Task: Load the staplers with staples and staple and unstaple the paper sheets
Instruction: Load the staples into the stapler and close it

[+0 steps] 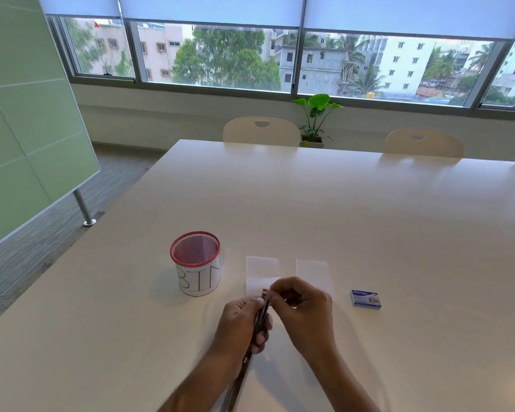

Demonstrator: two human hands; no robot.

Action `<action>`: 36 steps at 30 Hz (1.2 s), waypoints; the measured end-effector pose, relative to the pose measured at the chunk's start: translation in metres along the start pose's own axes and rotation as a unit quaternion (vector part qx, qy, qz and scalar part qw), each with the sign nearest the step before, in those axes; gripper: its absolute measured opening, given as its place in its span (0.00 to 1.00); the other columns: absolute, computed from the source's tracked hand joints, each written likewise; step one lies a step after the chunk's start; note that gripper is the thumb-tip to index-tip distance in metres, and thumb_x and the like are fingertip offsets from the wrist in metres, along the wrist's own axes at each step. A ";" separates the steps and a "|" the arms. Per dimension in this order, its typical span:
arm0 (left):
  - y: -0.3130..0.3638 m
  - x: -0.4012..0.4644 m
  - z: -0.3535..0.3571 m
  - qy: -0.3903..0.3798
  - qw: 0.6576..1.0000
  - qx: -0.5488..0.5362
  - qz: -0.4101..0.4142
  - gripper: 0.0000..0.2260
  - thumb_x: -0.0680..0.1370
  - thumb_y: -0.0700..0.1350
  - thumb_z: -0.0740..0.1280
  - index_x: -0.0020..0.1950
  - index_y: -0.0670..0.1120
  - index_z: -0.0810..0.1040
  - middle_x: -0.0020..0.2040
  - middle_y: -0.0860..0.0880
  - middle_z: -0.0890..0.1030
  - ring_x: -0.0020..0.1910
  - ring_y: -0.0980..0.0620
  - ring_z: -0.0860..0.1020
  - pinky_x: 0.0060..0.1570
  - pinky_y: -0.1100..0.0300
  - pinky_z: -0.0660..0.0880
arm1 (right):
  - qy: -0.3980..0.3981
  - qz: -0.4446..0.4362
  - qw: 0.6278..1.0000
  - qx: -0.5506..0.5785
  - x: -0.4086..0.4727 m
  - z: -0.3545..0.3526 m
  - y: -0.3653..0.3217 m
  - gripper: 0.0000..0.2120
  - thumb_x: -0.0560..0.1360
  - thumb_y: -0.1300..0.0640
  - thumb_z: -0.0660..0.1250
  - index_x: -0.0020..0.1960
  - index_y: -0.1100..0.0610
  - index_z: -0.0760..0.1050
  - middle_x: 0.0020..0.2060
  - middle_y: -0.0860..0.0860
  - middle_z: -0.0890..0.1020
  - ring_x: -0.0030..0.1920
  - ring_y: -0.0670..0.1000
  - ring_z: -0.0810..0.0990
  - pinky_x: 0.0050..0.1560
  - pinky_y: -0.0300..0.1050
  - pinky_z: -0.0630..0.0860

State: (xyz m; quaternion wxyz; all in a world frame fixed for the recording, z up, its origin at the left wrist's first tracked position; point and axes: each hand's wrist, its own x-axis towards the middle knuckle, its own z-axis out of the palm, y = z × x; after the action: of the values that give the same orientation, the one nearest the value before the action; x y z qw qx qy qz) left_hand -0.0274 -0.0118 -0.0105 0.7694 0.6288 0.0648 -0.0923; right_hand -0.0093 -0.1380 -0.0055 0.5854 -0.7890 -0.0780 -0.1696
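Head view: left hand (241, 319) clamped around dark stapler (262, 310), held above white table (369, 218) near its front edge. Right hand (302, 304) pinches at stapler's red tip, fingertips together; what it holds, cannot tell. Two paper sheets (262, 270) flat just beyond hands. Blue staple box (365, 298) to right. Red mesh cup (195, 263) marked "BIN" to left.

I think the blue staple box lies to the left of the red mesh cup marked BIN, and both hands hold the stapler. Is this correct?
Not quite. In the head view the blue staple box lies to the right of the red mesh cup, beyond the two paper sheets. The left hand and right hand do hold the stapler.
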 end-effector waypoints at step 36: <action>-0.003 0.002 -0.006 -0.049 0.998 0.042 -0.004 0.14 0.67 0.42 0.62 0.49 0.42 0.81 0.32 0.45 0.70 0.31 0.52 0.70 0.28 0.60 0.68 | -0.217 -0.030 0.972 -0.085 0.003 -0.007 0.004 0.11 0.71 0.65 0.72 0.47 0.50 0.84 0.41 0.45 0.85 0.44 0.44 0.84 0.46 0.41 0.81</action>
State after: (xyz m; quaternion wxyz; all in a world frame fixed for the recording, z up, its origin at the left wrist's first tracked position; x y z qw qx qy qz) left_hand -0.0260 -0.0067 -0.0150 0.7443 0.6549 0.0252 -0.1288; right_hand -0.0067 -0.1464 -0.0057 0.4801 -0.8510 -0.2123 -0.0175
